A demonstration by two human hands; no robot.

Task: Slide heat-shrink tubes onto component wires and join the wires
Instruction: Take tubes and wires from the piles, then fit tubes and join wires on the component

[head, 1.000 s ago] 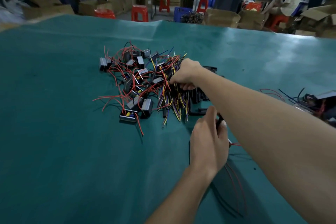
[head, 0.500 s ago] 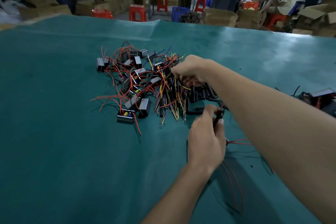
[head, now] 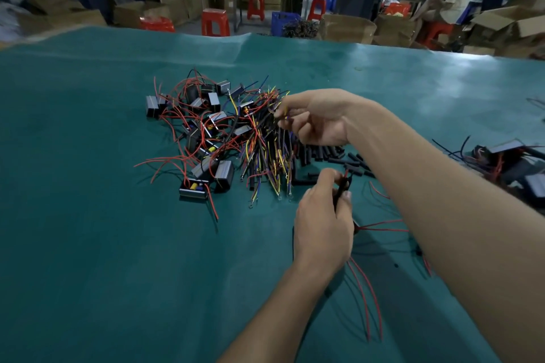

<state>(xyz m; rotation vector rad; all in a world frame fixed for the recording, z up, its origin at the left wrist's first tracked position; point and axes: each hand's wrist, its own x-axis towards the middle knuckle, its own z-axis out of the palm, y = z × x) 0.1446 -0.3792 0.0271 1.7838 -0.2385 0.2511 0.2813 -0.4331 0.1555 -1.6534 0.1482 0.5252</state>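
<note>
Cardboard boxes (head: pixel 348 27), red stools (head: pixel 215 21) and seated people fill the blurred workshop behind a wide counter (head: pixel 88 244) covered in green cloth. Near the middle of the counter lies a heap of small black components (head: pixel 206 141) tangled in red wires, and just to its right a loose bundle of thin wires (head: pixel 265 162) in yellow, blue and black. Short black heat-shrink tubes (head: pixel 321 153) are scattered beside that bundle, partly under the right forearm. The right hand (head: pixel 315 118) reaches across over the bundle, its fingertips pinching the ends of a few thin wires at the top of the bundle. The left hand (head: pixel 324 221) sits nearer the body, thumb and fingers curled around a dark tube-covered wire (head: pixel 342 188) that stands up out of the grip; long red wires (head: pixel 365 292) trail from under this hand toward the near edge. At the far right lies another cluster of components (head: pixel 507 162).
</note>
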